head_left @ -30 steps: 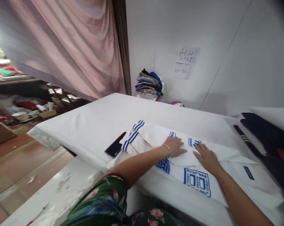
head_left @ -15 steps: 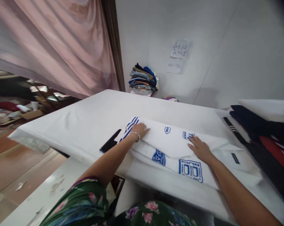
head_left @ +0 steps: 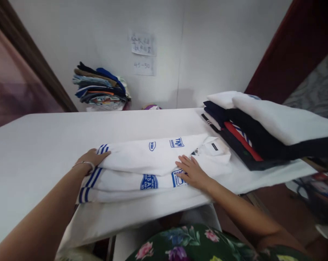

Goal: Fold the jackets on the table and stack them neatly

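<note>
A folded white polo shirt (head_left: pixel 131 159) with blue prints and blue-striped ends lies lengthwise on the white-covered table (head_left: pixel 49 134). Its collar, with a small dark label, points right. At the striped left end, my left hand (head_left: pixel 91 159) rests on the upper layer, thumb apart and pointing right; its other fingertips are partly hidden. My right hand (head_left: pixel 192 172) lies flat with fingers spread over the shirt below the collar, partly covering a boxed blue print. A bracelet (head_left: pixel 85 165) circles the left wrist.
Folded dark, red and white garments (head_left: pixel 242 134) are piled at the table's right end. Another stack of folded clothes (head_left: pixel 100 87) stands beyond the back edge by the wall. Paper notes (head_left: pixel 143 54) hang on the wall. A pinkish curtain (head_left: pixel 11 83) is at the left.
The view has turned right, showing more of the garment pile. My right hand has moved from the upper chest print down to the lower boxed print. The shirt lies straighter, its striped end more exposed.
</note>
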Available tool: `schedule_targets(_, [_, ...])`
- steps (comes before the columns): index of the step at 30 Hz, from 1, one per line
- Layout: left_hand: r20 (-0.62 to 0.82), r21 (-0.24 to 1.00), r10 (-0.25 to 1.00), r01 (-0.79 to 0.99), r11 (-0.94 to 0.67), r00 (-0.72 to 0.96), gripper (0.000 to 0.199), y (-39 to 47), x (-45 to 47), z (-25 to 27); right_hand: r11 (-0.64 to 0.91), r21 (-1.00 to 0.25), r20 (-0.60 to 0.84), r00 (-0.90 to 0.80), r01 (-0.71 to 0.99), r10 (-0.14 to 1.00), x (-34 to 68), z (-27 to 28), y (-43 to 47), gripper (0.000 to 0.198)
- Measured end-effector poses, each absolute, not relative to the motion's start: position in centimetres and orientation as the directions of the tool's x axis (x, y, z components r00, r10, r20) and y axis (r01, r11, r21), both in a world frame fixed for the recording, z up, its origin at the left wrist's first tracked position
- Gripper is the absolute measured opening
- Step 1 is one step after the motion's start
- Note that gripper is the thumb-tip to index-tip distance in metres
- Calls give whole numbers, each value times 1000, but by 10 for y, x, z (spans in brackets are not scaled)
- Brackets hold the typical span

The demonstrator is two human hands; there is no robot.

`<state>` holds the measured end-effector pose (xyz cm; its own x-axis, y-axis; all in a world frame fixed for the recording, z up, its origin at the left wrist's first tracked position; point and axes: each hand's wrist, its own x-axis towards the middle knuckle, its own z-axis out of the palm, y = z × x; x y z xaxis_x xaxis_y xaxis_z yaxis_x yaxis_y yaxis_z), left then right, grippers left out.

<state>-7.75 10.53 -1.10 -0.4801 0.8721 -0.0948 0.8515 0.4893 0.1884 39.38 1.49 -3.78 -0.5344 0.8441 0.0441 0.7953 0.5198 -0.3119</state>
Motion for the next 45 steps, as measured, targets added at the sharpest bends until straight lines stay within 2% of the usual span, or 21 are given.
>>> schedule_targets(2, [-109,129,853,844,521,-510,84,102,-74,-2,492,-328,106,-487,806,867,414,-35,10,53])
schedule_targets(4, [-50,97,887,882,461,-459,83,96,-65,4,410,-334,189,-366,849,911,446,-35,5,48])
schedule_targets(7, [100,191,970,961,200,-222,73,80,-34,2,229,-348,316,-116,909,942,501,-41,-5,44])
schedule_targets(9, [214,284,976,959,-16,-47,64,66,-4,-5,136,-403,367,24,905,930,533,-47,-14,43])
schedule_targets(11, [285,324,949,918,-229,136,54,51,27,-16,93,-489,369,109,867,923,553,-54,-23,43])
schedule_targets(13, [286,320,917,875,-364,277,50,39,49,-28,80,-552,339,136,830,931,561,-62,-30,44])
schedule_targets(18, [262,271,908,878,-394,327,52,30,60,-51,62,-534,316,131,843,939,560,-71,-25,43])
schedule_targets(23, [248,276,909,875,-397,334,52,26,56,-53,68,-420,344,89,905,935,562,-66,-2,37])
schedule_targets(29, [191,340,928,866,-367,319,50,17,55,-43,40,-265,290,40,963,956,568,-60,5,35])
schedule_targets(31, [173,352,947,881,-316,270,49,20,45,-32,72,-216,328,3,974,945,566,-55,5,37])
schedule_targets(33, [181,318,974,930,-186,133,47,27,30,-17,158,-229,400,-55,961,915,552,-49,8,40])
schedule_targets(35, [176,250,982,968,21,-67,47,36,13,-2,287,-304,447,-131,908,885,523,-42,12,41])
schedule_targets(39, [16,116,914,908,402,-406,60,58,-20,15,544,-433,441,-358,718,823,432,-26,21,42])
schedule_targets(42, [-159,130,850,843,522,-502,71,73,-37,11,683,-407,438,-526,607,729,366,-11,29,45])
schedule_targets(45, [-237,190,831,815,548,-503,78,85,-50,3,728,-368,387,-616,578,686,321,-1,44,50])
